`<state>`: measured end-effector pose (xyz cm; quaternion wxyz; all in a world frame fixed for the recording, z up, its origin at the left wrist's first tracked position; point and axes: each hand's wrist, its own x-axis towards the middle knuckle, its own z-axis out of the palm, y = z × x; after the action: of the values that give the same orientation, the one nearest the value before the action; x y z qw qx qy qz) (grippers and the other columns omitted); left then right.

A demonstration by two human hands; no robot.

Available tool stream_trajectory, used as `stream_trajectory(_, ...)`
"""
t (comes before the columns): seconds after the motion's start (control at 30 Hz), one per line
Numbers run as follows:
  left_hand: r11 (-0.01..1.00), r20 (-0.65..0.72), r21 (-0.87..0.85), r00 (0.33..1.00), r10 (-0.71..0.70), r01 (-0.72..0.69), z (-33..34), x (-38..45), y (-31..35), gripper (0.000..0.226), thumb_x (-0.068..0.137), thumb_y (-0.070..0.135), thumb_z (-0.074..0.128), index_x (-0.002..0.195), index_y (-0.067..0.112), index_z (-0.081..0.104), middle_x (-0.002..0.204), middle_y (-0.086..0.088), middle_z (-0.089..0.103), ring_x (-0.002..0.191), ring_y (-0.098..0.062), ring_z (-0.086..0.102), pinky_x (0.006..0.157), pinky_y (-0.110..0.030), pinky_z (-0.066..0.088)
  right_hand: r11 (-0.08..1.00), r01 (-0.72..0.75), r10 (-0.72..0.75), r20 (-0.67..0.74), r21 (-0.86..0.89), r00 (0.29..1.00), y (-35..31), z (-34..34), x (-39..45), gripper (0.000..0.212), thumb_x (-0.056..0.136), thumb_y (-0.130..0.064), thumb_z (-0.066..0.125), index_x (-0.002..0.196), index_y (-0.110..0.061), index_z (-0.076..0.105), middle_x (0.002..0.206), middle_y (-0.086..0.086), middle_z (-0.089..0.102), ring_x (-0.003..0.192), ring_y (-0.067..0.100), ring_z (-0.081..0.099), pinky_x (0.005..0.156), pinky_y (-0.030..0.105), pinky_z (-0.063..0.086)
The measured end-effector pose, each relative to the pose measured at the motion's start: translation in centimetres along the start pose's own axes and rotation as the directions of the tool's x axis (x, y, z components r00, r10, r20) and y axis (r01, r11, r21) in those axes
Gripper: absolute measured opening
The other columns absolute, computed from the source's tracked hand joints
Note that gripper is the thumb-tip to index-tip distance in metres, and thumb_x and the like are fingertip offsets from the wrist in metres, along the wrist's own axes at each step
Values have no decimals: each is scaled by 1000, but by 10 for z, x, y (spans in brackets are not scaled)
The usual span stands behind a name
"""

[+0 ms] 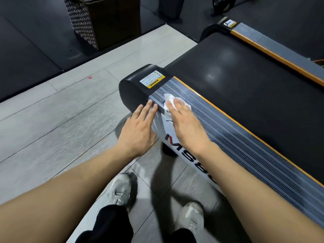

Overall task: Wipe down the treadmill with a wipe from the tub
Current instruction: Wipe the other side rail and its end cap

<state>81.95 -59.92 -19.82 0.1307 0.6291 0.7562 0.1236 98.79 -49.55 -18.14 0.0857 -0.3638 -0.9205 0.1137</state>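
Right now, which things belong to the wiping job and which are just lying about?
In use: wipe under the right hand; treadmill side rail; left hand resting on the rail's edge.
Lying about: wicker basket; red scrap on the floor; weight plate.

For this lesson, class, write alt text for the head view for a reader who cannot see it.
The right hand presses a white wipe flat on the treadmill's ribbed side rail, near its rear end cap. The left hand, fingers straight, rests on the rail's outer edge.

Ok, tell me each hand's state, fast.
Left hand: open, fingertips touching the treadmill side rail.
Right hand: open, pressing the wipe flat.
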Motion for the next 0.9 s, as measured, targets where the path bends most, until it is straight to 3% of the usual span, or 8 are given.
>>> stream_trajectory(0.13, 991, 13, -66, 993, -114, 115, 4, -6, -14, 80, 93, 32, 42, 163, 16, 6, 171, -4, 2, 156, -30, 11, 121, -51, 28, 991, -1, 4, -25, 133, 1000, 12, -15, -30, 52, 106, -7, 39, 157, -20, 35, 164, 0, 30, 154, 12, 20, 125, 41, 23)
stream_trajectory(0.23, 998, 38, -29, 997, -62, 64, 0, -10, -27, 84, 83, 43, 18, 163, 20, 5, 171, 0, 1, 156, -29, 10, 121, -50, 26, 989, 14, -1, -93, 145, 996, 7, -8, -38, 50, 105, -4, 40, 154, -15, 41, 161, 4, 35, 150, 19, 29, 119, 46, 34)
stream_trajectory(0.4, 999, -1, -42, 1000, -4, 4, -3, -2, -29, 89, 76, 42, 9, 164, 23, 3, 171, 4, -2, 157, -25, 7, 122, -51, 26, 996, 14, -15, 11, 93, 1000, -28, 0, 46, 52, 105, -6, 39, 155, -22, 37, 164, 6, 26, 149, 27, 26, 115, 45, 36)
stream_trajectory(0.5, 998, -28, -64, 1000, 14, -16, -6, 4, -21, 86, 81, 39, 11, 163, 17, 9, 171, -1, 5, 157, -25, 9, 123, -48, 25, 993, 72, -75, 26, 94, 997, -36, 3, 65, 50, 107, -9, 37, 156, -20, 37, 164, 9, 25, 153, 25, 19, 117, 46, 33)
stream_trajectory(0.6, 994, -63, -113, 998, 3, -10, -10, 4, -10, 70, 91, 29, 28, 160, 16, 23, 170, -4, 12, 155, -29, 16, 122, -49, 28, 991, 116, -118, 23, 73, 993, -20, 1, 31, 58, 103, -2, 41, 157, -25, 35, 165, 5, 26, 155, 20, 14, 120, 40, 31)
stream_trajectory(0.7, 989, -112, -144, 994, 19, -35, -12, 3, -4, 59, 95, 13, 42, 153, 16, 34, 168, -6, 18, 152, -29, 21, 124, -44, 24, 993, 106, -105, -21, 59, 994, -4, -4, -22, 56, 100, -5, 31, 152, -16, 44, 160, 8, 37, 152, 23, 26, 123, 43, 27)
stream_trajectory(0.77, 984, -148, -157, 987, 59, -82, -17, 7, -3, 57, 93, 8, 45, 149, 12, 39, 167, -9, 22, 151, -29, 23, 125, -39, 20, 996, 83, -84, -52, -30, 995, 3, -11, -48, 56, 97, -1, 33, 148, -14, 50, 156, 9, 44, 148, 23, 35, 119, 43, 36)
stream_trajectory(0.9, 990, -3, -35, 991, 134, -134, -23, 19, 0, 69, 99, 22, 44, 162, 23, 15, 171, -2, -1, 157, -26, 1, 124, -45, 23, 999, -15, 21, -132, 44, 991, 3, -19, -58, 45, 102, -11, 48, 146, -18, 53, 153, 1, 49, 145, 15, 41, 116, 31, 38)
